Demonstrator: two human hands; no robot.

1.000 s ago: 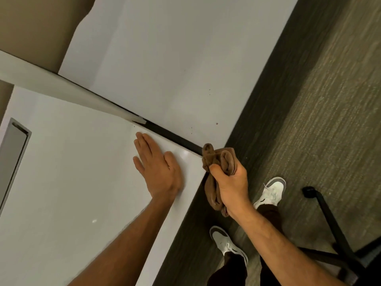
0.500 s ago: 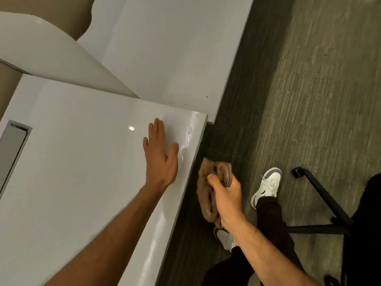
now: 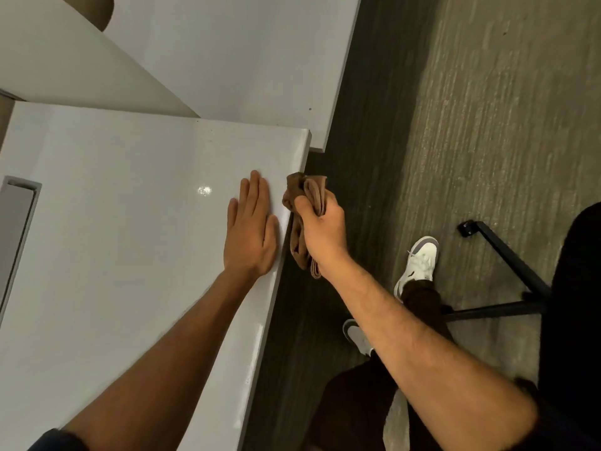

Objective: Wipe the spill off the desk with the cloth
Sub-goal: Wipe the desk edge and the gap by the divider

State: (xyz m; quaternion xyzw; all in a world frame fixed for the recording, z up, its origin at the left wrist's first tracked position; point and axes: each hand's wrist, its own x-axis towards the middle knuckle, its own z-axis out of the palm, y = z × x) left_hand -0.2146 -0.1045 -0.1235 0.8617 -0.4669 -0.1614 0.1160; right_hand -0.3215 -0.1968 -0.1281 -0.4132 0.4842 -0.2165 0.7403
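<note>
Grey carpet (image 3: 487,125), black chair base (image 3: 507,255)

The left hand (image 3: 252,232) lies flat on the glossy white tabletop (image 3: 130,255), near its right edge. Just right of it, off the edge, the right hand (image 3: 322,227) grips the bunched brown cloth (image 3: 300,219), which touches the tabletop's edge. Farther right, a white sneaker (image 3: 419,262) stands on the grey carpeted floor (image 3: 487,125), beside the black metal chair base (image 3: 507,258).

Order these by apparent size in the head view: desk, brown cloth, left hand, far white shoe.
1. desk
2. left hand
3. brown cloth and far white shoe: look alike, cloth partly hidden by the right hand.
</note>
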